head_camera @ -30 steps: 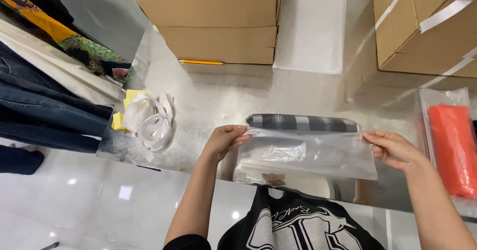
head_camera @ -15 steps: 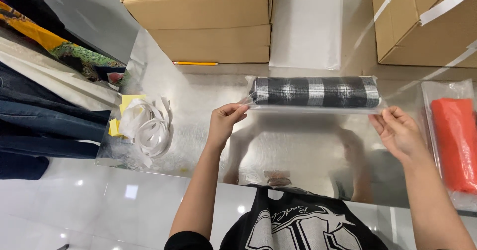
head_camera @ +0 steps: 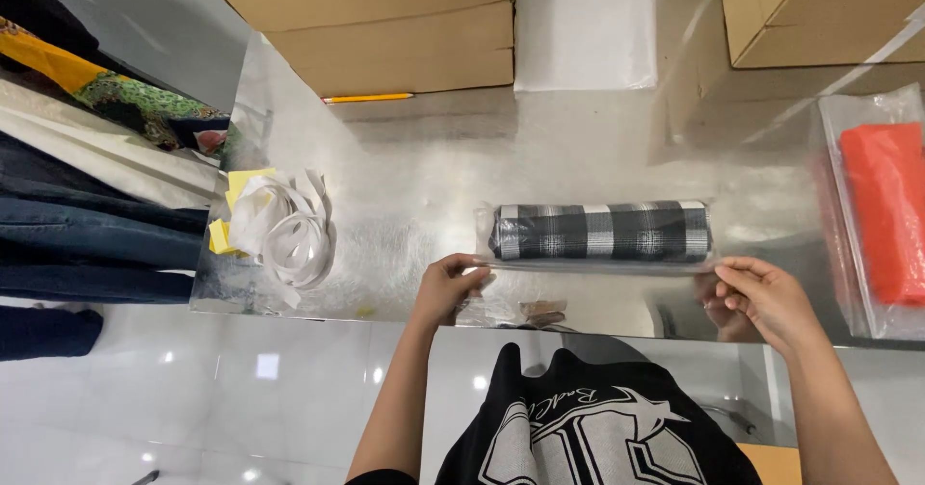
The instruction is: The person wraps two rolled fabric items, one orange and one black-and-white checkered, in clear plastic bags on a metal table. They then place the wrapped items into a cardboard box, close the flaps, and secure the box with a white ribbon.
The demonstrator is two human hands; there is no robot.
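Observation:
A rolled black-and-white checked cloth (head_camera: 599,232) lies inside a clear plastic bag (head_camera: 590,265) on the shiny metal table (head_camera: 434,177). My left hand (head_camera: 449,287) pinches the bag's near left edge. My right hand (head_camera: 763,298) pinches its near right edge. The bag is stretched flat between both hands, with the roll at its far side.
Stacked cardboard boxes (head_camera: 385,23) stand at the back, another box (head_camera: 819,13) at the back right. A bagged orange item (head_camera: 886,210) lies at the right. White strips and yellow paper (head_camera: 279,225) lie at the left, beside hanging clothes (head_camera: 87,206).
The bag was lifted with its flap hanging towards me, then laid down. The checked roll now rests lower and nearer to me, and both hands have drawn back to the table's front edge.

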